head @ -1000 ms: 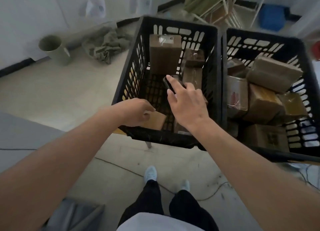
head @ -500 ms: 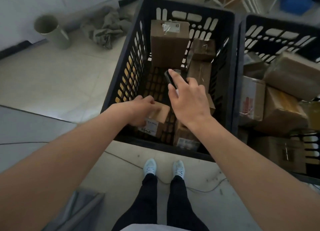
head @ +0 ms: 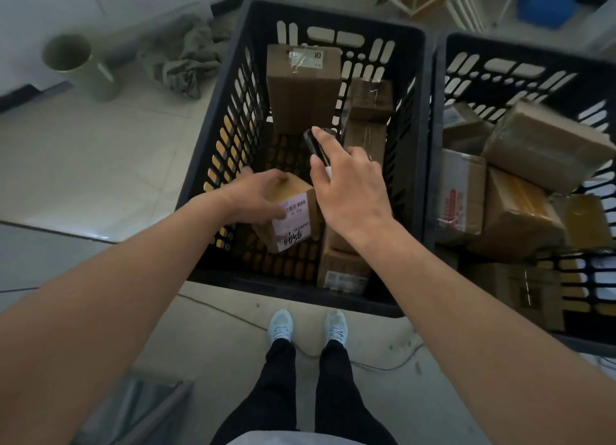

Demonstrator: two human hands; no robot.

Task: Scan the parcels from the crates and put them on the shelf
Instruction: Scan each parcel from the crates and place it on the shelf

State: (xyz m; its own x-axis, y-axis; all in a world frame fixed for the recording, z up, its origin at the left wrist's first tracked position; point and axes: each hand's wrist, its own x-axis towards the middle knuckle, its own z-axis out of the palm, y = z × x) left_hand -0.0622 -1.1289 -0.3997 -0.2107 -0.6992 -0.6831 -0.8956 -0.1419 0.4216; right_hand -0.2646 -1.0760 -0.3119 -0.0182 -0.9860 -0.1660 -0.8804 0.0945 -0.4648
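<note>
One parcel [head: 295,213] is now up off the floor of the L crate [head: 333,18] at its 7 o'clock corner, label turned up, L hand [head: 256,194] grip wrapped round it. R hand [head: 350,184] grip clenched on the scanner [head: 316,148], at the parcel's 1 o'clock, not aimed at the label yet. Scan looks next; shelf not in view.

Small brown parcel [head: 295,216], tilted, white label up, gripped by left hand [head: 255,196] at 7 o'clock inside left black crate [head: 333,21]. Dark scanner [head: 315,146] in right hand [head: 353,191] at centre. Taller parcels at 12 o'clock; right crate [head: 533,50] heaped with boxes.
</note>
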